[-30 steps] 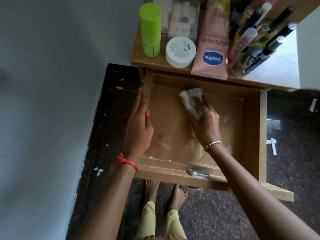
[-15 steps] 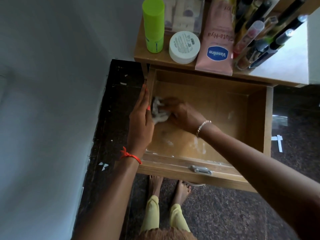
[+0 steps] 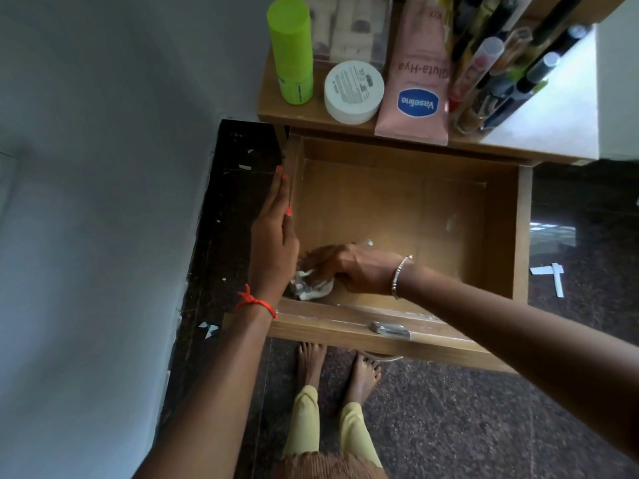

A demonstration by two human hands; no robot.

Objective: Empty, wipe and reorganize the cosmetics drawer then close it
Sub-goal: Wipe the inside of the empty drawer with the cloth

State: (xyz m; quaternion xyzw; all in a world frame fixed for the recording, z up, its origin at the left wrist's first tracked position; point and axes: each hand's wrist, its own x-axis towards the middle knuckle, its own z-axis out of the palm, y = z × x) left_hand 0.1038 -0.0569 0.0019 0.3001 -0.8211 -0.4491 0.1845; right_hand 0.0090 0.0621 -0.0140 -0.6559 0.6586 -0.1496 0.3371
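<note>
Right hand (image 3: 349,271) gripping cloth (image 3: 313,291), drawer (image 3: 380,202), speckled floor (image 3: 484,426)

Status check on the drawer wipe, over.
Left hand flat on open wooden drawer wall. Right hand grips crumpled white cloth, near-left corner. Pink Vaseline tube up top.

Dim daylight, glare top right, wide-angle distortion
</note>
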